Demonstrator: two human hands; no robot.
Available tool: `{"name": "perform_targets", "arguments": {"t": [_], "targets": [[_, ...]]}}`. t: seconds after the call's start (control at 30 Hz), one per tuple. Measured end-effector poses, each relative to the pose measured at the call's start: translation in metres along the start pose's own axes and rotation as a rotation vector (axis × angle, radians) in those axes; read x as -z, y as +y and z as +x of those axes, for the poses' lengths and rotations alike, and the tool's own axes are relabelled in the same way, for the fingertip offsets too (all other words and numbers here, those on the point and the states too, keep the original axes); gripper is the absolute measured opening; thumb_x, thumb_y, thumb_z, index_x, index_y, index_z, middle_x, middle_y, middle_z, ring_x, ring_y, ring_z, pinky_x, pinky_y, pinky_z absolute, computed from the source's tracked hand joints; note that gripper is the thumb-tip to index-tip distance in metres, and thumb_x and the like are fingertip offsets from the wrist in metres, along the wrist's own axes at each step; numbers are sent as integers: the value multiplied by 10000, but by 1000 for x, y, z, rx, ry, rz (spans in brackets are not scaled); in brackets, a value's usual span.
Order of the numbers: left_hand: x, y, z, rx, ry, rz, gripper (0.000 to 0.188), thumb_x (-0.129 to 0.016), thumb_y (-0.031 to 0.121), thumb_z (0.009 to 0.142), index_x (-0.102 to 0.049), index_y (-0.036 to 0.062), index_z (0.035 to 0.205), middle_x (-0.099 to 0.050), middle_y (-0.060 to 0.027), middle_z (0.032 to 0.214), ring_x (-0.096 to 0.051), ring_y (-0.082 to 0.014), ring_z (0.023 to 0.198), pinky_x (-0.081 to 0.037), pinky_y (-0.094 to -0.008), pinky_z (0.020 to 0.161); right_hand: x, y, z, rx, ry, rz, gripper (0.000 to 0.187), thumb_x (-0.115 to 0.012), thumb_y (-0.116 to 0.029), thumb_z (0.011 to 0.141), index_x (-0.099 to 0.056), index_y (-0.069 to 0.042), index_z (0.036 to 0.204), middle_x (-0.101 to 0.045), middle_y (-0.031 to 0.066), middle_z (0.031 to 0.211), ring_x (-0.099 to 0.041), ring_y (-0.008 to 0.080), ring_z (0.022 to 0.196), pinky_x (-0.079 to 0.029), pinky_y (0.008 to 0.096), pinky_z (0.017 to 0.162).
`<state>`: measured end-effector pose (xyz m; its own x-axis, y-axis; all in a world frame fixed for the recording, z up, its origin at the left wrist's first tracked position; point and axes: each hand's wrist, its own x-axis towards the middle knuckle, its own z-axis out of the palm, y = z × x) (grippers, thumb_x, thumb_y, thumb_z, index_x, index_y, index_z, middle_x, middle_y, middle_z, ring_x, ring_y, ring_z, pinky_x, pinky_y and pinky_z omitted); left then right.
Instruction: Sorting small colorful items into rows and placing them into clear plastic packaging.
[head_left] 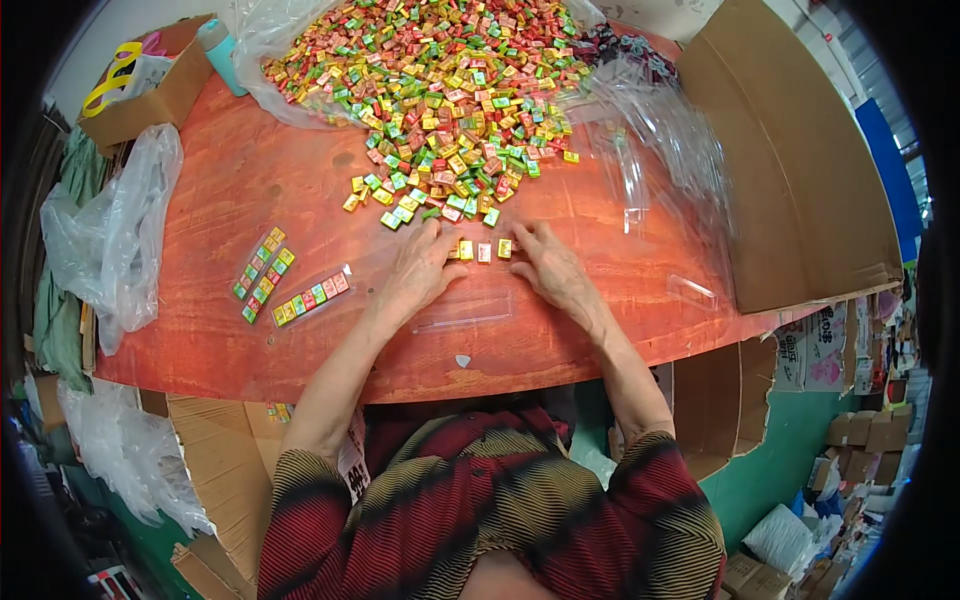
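The left hand and the right hand lie palm-down on the red table, fingers spread loosely and holding nothing; their fingertips close in from either side on a short row of wrapped candies, yellow and red, which sits between them and touches or nearly touches both. Just toward the person lies a clear narrow tray, empty as far as can be seen.

The likely slip, in my judgement, is the row scattering or a piece flipping as the fingers press inward, since the pieces are small and loose; a sleeve or wrist could also nudge the transparent tray, hard to see against the wood.

Beyond the hands spreads the big candy heap, green, yellow and red, spilling from a clear plastic sheet; stray pieces reach almost to the fingers and could mix with the row. To the left lie three filled strips; a cardboard flap crowds the right side, a teal bottle stands far left.
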<state>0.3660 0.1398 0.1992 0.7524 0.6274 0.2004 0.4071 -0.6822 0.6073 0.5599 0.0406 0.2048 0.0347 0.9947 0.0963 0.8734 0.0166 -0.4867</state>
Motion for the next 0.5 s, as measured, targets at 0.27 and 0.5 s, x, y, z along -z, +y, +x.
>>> {"name": "perform_targets", "arguments": {"t": [0.27,0.5], "targets": [[-12,0,-1,-38,112,75,421,-735,166,632,-584,85,1016,-470,-115,883,-513,-294,843,-438,-399,707,1,-4,0,23,-25,59,467,-614,-81,758,-452,-49,1195,-482,166,1077,-528,332,959,-451,372,791],[-15,6,3,-9,115,109,393,-731,188,632,-611,130,1003,-465,-99,863,-514,-282,842,-439,-397,696,2,-11,4,14,13,140,405,-621,-97,752,-516,-93,1143,-520,139,1024,-540,335,920,-459,380,762]]}}
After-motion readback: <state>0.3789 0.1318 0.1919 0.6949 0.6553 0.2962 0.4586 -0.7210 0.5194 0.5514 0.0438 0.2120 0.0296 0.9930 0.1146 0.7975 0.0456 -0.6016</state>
